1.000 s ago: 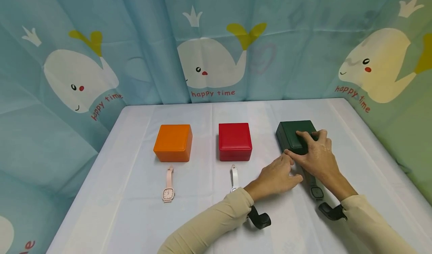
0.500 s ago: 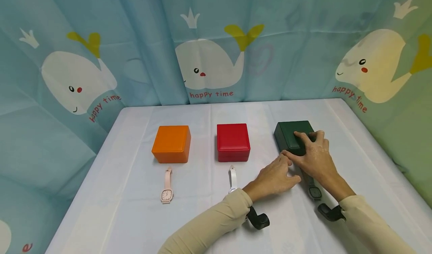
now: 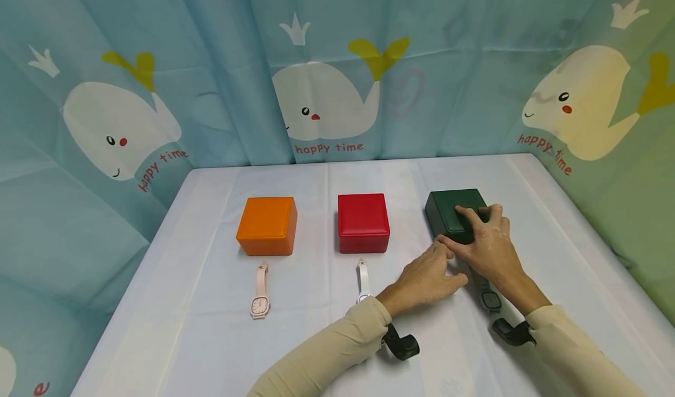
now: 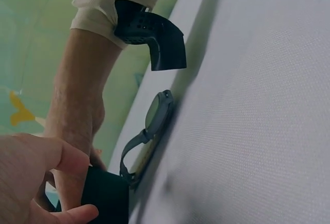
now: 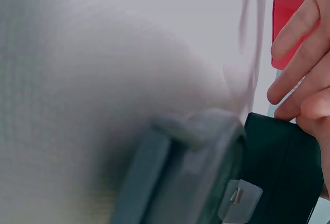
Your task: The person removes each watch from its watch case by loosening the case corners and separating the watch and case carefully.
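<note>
- Partly covered by the right hand (image 3: 490, 247), the dark green box (image 3: 448, 212) sits at the right end of a row of three boxes on the white table (image 3: 211, 338); its near right corner is hidden under the palm.
- The right hand's fingers curl over the lid and grip the box's front edge.
- The left hand (image 3: 429, 277) lies just in front of the box, fingertips at its near left corner; the left wrist view shows thumb and finger pinching that corner, though only a sliver of box is in frame.
- The grey watch (image 3: 489, 297) lies in front of the green box, its strap mostly hidden beneath the right forearm; it fills the right wrist view, badly blurred.
- The white watch (image 3: 363, 277) is cut off by the left sleeve, its face probably beneath it.
- The red box (image 3: 363, 222), orange box (image 3: 266, 225) and pink watch (image 3: 261, 291) lie untouched, well to the left.
</note>
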A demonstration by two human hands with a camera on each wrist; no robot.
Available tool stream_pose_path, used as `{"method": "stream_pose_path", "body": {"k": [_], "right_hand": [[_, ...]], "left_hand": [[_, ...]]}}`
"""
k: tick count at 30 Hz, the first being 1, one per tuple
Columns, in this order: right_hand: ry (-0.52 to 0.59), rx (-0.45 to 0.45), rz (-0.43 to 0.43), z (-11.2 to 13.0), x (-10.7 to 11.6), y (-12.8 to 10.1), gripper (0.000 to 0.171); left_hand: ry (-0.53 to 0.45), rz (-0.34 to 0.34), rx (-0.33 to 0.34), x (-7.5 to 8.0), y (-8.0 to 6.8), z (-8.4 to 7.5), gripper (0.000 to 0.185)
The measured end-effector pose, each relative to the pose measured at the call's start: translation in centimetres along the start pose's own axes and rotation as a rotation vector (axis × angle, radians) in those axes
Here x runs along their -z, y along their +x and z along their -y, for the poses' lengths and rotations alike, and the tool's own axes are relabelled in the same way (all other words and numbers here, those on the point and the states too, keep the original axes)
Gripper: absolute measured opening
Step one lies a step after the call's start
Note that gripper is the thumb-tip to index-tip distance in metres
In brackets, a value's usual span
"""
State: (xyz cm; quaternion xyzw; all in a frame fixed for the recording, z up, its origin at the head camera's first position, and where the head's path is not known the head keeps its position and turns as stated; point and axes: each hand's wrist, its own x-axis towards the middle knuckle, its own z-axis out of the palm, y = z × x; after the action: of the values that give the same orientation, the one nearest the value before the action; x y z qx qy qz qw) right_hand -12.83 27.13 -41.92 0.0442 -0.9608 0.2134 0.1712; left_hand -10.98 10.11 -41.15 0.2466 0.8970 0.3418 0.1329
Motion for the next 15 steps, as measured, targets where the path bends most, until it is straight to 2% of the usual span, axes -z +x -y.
{"method": "stream_pose_path", "body": {"k": [5, 10, 15], "right_hand": [[-0.001, -0.015, 0.013, -0.1, -0.2, 0.0, 0.082], [0.017, -0.077, 0.034, -0.2, 0.0, -0.3, 0.094], [-0.004, -0.046, 0.015, -0.3, 0.3, -0.7, 0.095]], "left_hand": [[-0.013, 0.014, 0.013, 0.1, 0.1, 0.1, 0.041], [0.059, 0.014, 0.012, 0.4, -0.4, -0.3, 0.049], [0.154, -0.022, -0.052, 1.5, -1.8, -0.5, 0.055]]}}
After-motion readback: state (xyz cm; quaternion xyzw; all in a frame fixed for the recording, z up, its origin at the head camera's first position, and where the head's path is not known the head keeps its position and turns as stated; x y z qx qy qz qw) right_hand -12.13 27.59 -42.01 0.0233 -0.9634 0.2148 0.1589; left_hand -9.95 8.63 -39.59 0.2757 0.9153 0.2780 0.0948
